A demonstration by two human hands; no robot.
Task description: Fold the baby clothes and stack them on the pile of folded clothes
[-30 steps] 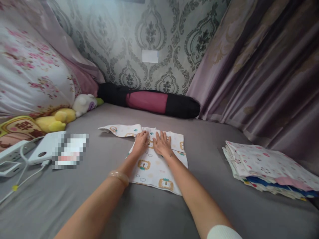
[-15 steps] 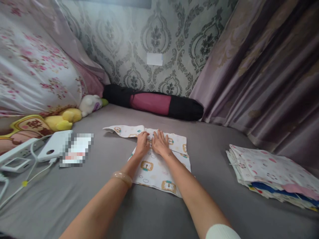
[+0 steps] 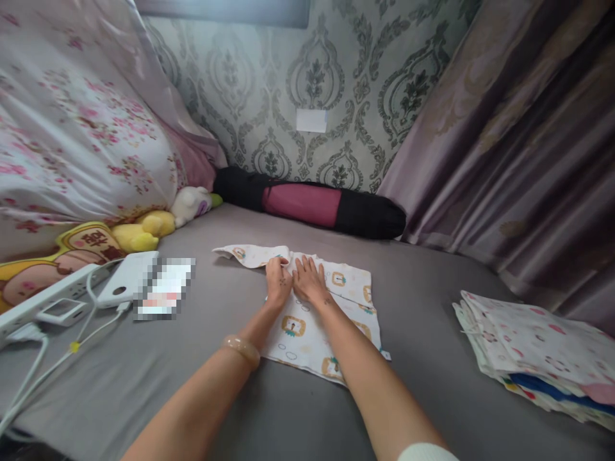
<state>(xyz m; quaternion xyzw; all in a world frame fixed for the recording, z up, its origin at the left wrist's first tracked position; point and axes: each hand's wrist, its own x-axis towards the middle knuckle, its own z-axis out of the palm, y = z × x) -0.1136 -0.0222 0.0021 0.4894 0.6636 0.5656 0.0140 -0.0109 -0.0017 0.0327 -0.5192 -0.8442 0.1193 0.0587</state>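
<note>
A small white garment (image 3: 314, 349) with tan animal-face prints lies partly folded on the grey bed sheet. From its far left side a sleeve-like strip (image 3: 254, 255) sticks out to the left, its end slightly raised. My left hand (image 3: 278, 279) is closed, its fingers curled on the cloth where this strip meets the body. Right beside it, my right hand (image 3: 310, 279) rests flat on the garment with the fingers spread. A pale bangle circles my left wrist. My right forearm hides part of the garment's near right side.
A stack of folded printed cloths (image 3: 542, 346) sits on the right. To the left are a power strip (image 3: 57, 298), a white charger box (image 3: 127, 278), cables and a blurred-out flat item (image 3: 166, 288). Plush toys (image 3: 144, 230) and a long black-and-maroon bag (image 3: 307, 205) line the back.
The view has shifted, so everything sits further right and slightly lower. My left fingers have curled in at the strip's base, where the cloth bunches up. My right hand stays flat on the garment.
</note>
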